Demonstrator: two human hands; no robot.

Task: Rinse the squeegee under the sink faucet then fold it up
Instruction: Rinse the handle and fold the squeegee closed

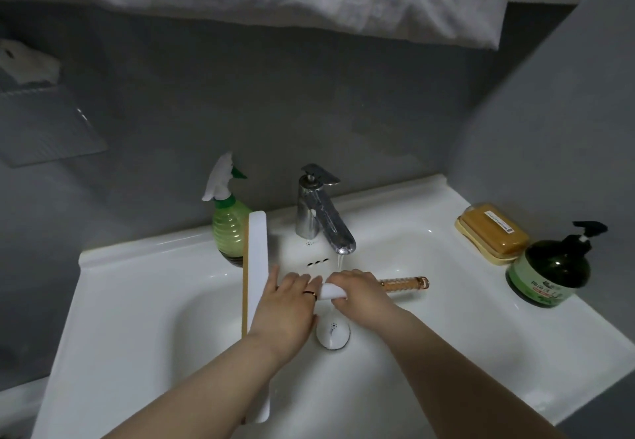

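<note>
Two hands grip the squeegee (258,266) under the faucet (323,218) — left hand (288,304) and right hand (357,296), fingers closed round its handle.

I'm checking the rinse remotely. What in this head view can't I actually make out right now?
- Squeegee hinge: covered by the left hand.
- Handle middle: wrapped by the right hand; only its gold end shows.
- Blade's lower stretch: behind the left forearm.
- Where the faucet stream lands: behind the right hand.
- Pump bottle label: too small to read.
</note>
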